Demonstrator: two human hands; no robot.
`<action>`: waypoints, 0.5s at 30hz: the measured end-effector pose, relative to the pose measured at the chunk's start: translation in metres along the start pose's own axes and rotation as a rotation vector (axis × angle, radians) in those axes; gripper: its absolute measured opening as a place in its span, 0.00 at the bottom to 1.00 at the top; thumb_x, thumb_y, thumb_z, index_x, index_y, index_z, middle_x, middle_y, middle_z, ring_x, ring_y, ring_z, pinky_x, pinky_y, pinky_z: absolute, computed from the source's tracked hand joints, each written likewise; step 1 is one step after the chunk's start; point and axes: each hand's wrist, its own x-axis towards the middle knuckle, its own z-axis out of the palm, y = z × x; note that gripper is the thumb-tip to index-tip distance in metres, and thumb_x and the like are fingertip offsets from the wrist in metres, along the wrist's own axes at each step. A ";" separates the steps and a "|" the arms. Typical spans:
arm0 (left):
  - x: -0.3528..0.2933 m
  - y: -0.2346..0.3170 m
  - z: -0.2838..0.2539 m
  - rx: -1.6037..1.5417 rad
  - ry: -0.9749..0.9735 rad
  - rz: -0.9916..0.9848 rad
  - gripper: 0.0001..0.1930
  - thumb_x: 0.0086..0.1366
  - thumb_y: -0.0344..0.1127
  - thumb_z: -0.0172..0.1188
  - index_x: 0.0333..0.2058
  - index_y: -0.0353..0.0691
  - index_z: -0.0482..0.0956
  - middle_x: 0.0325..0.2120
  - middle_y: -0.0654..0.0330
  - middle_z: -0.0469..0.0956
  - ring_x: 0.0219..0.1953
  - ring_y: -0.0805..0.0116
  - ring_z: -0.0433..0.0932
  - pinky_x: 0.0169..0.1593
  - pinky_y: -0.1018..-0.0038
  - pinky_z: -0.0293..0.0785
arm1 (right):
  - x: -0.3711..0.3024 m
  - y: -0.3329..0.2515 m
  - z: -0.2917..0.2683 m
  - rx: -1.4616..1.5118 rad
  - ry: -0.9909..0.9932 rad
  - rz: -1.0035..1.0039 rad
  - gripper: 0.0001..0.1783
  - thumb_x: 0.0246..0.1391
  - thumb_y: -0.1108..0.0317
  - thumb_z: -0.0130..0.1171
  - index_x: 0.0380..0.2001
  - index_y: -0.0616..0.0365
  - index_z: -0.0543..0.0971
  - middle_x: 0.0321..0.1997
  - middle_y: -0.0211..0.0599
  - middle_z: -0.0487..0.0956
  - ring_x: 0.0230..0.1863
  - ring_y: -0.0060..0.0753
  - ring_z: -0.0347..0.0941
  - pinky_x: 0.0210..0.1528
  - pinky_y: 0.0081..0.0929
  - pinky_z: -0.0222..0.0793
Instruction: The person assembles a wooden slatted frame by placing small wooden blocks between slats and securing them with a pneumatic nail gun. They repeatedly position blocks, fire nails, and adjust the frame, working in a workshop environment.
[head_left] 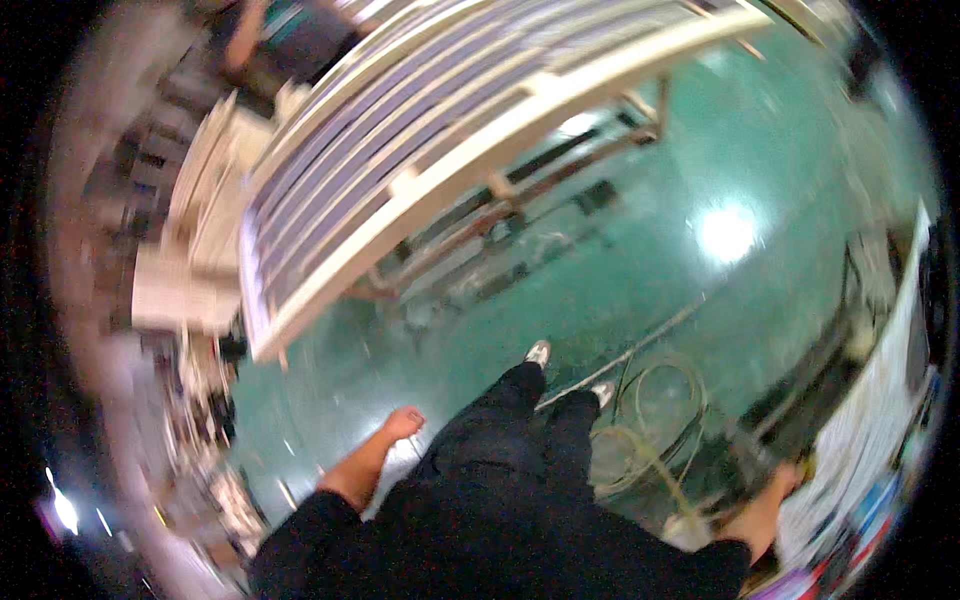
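Observation:
My left hand [405, 422] hangs beside my left thigh with its fingers curled in, and nothing shows in it. Off to the right, my right hand [785, 480] reaches out at the edge of a bench covered with a white sheet [850, 430]. Its fingers are closed around a blurred grey tool [750, 455], whose exact kind I cannot make out. A pale yellow hose [665, 470] runs near that forearm. Ahead of me, apart from both hands, a large slatted wooden frame [420, 205] rests on a support.
A coiled hose [665, 375] lies on the green floor [640, 270] by my feet, and a line crosses from it. Pale boards [190, 285] are stacked at the left. Beyond the frame stands another person [300, 40]. Coloured items [875, 510] crowd the right bench.

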 end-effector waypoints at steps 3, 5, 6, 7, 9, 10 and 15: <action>-0.006 -0.009 0.013 0.232 -0.082 0.076 0.14 0.62 0.46 0.62 0.35 0.41 0.86 0.32 0.55 0.87 0.37 0.61 0.85 0.44 0.65 0.80 | -0.015 0.021 0.006 -0.698 -0.013 -0.384 0.17 0.55 0.59 0.60 0.33 0.64 0.86 0.38 0.53 0.86 0.32 0.46 0.84 0.40 0.61 0.75; -0.013 -0.020 -0.019 0.346 -0.248 0.102 0.14 0.63 0.47 0.63 0.36 0.42 0.86 0.36 0.54 0.86 0.43 0.58 0.84 0.48 0.64 0.79 | -0.020 -0.016 -0.006 -0.276 0.100 0.102 0.17 0.54 0.60 0.61 0.36 0.66 0.85 0.40 0.55 0.86 0.36 0.48 0.83 0.42 0.59 0.75; -0.021 -0.029 0.026 0.250 -0.194 0.088 0.14 0.64 0.47 0.63 0.37 0.42 0.85 0.37 0.54 0.86 0.43 0.58 0.84 0.48 0.63 0.79 | -0.025 -0.023 -0.009 -0.131 0.140 0.209 0.18 0.54 0.60 0.61 0.38 0.66 0.84 0.41 0.56 0.85 0.38 0.49 0.83 0.43 0.58 0.75; -0.032 -0.034 0.076 0.155 -0.140 0.069 0.14 0.64 0.47 0.64 0.38 0.42 0.85 0.38 0.54 0.86 0.44 0.57 0.83 0.49 0.63 0.78 | -0.023 -0.042 -0.009 -0.025 0.195 0.247 0.18 0.53 0.61 0.62 0.39 0.67 0.84 0.42 0.56 0.85 0.39 0.50 0.82 0.44 0.58 0.75; -0.013 0.029 0.065 0.099 -0.047 0.140 0.14 0.67 0.47 0.64 0.41 0.42 0.83 0.40 0.55 0.85 0.45 0.56 0.83 0.49 0.61 0.78 | -0.065 -0.096 -0.012 0.275 0.308 0.324 0.20 0.52 0.62 0.63 0.42 0.68 0.83 0.44 0.58 0.84 0.43 0.53 0.81 0.46 0.56 0.75; -0.023 0.029 0.079 0.006 -0.041 0.139 0.15 0.67 0.47 0.64 0.41 0.42 0.83 0.40 0.54 0.85 0.45 0.56 0.83 0.49 0.60 0.78 | -0.066 -0.145 -0.029 0.382 0.316 0.239 0.21 0.52 0.62 0.64 0.44 0.69 0.82 0.45 0.59 0.83 0.45 0.54 0.81 0.47 0.55 0.75; 0.014 0.067 0.082 -0.080 -0.052 0.391 0.16 0.68 0.48 0.64 0.44 0.42 0.82 0.41 0.53 0.85 0.46 0.56 0.84 0.49 0.60 0.78 | -0.149 -0.336 -0.017 0.791 -0.389 -0.258 0.25 0.47 0.69 0.68 0.51 0.64 0.79 0.46 0.46 0.83 0.41 0.46 0.76 0.44 0.44 0.71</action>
